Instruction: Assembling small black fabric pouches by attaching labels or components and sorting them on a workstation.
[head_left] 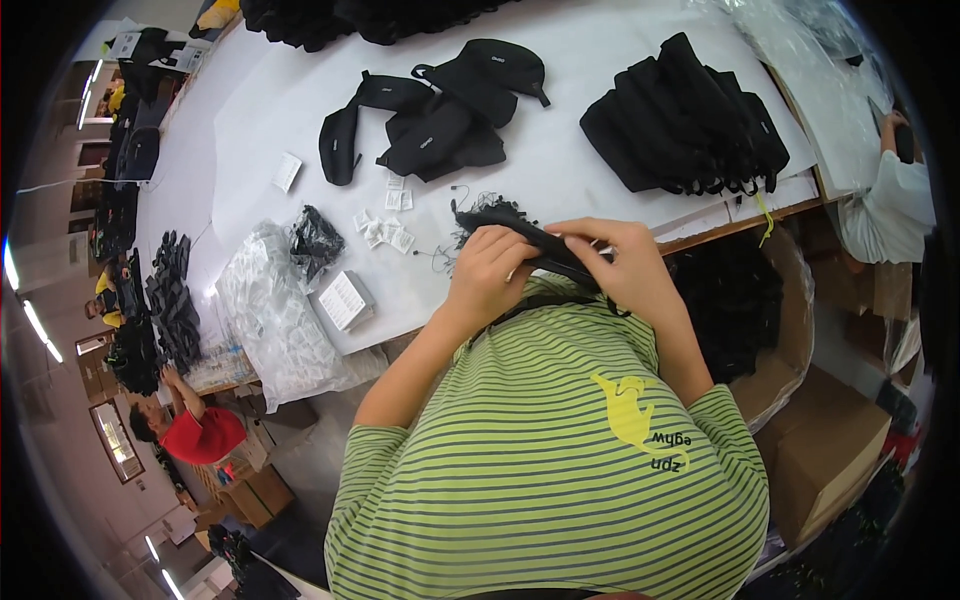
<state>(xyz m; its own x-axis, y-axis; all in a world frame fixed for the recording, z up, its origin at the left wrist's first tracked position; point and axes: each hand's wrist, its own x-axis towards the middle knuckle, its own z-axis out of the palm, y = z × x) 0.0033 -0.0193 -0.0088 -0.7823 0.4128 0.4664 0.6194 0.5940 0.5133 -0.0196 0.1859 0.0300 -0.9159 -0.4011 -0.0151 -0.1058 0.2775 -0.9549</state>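
Close to my body at the table's front edge, a black fabric piece, perhaps a pouch (562,260), is held folded between both hands. My left hand (488,268) is closed on its left end, with the fingers curled over it. At the other end, my right hand (628,262) pinches the fabric between thumb and fingers. Just beyond my left hand lies a tangle of thin black tag strings (497,210). Small white tags (384,232) are scattered to its left. Farther back, several loose black fabric pouches (450,135) lie overlapping.
A stack of black fabric pieces (685,125) covers the table's right side. At the left lie a clear plastic bag of white tags (275,310), a black bundle in plastic (315,240) and a white tag stack (346,300). Cardboard boxes (825,450) stand right. A person in red (208,435) works left.
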